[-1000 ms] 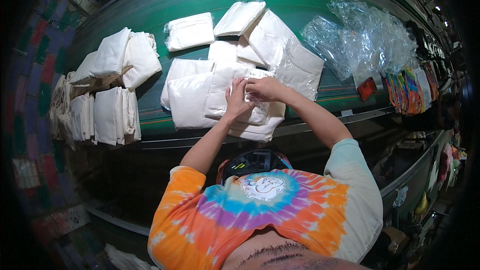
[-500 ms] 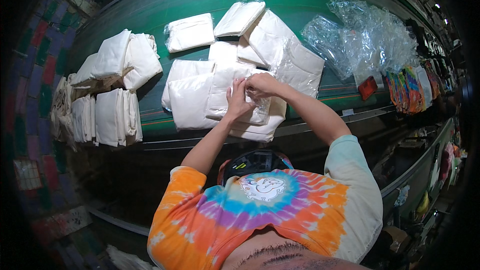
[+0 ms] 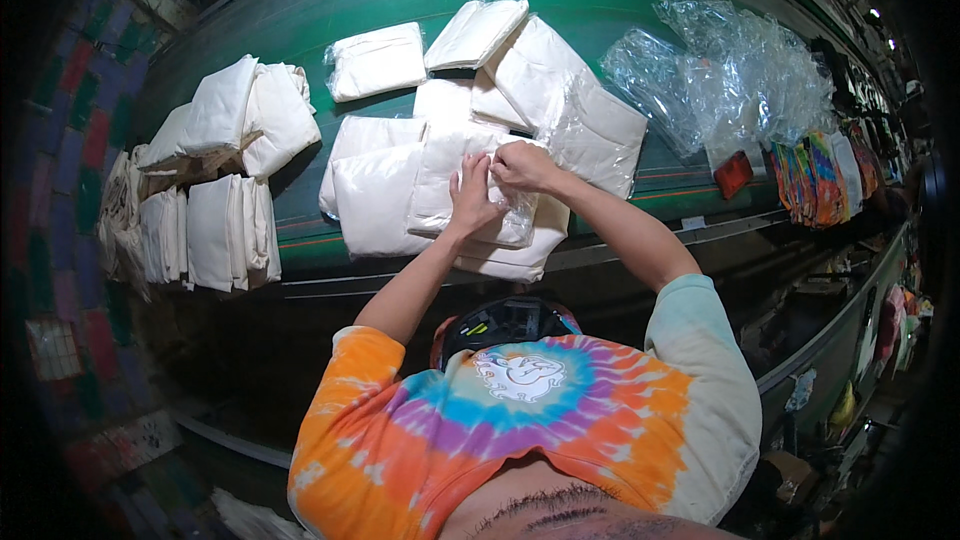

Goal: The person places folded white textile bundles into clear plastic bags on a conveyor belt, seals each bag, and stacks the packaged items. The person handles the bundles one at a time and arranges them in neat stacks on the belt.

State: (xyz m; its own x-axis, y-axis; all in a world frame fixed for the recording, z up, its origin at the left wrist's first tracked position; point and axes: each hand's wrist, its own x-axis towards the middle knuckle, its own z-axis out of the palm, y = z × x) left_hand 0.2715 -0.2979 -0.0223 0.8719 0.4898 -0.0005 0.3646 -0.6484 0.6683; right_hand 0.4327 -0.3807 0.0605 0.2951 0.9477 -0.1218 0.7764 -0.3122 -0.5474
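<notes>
A white folded cloth item in a clear plastic bag [image 3: 450, 190] lies on the green table [image 3: 600, 10] in front of me. My left hand [image 3: 472, 195] presses on the bag's right part, fingers pointing up. My right hand [image 3: 520, 165] pinches the bag's upper right edge, touching the left hand's fingertips. Under and around this bag lie more white bagged items [image 3: 375, 195], overlapping one another.
A pile of empty clear plastic bags [image 3: 720, 70] lies at the right. Stacks of white folded items [image 3: 215, 230] stand at the left edge of the table. Colourful packets [image 3: 815, 180] and a small red object [image 3: 733, 175] sit at the far right.
Both hands stay on the same bag. The fingers have shifted only slightly at its upper right edge.
</notes>
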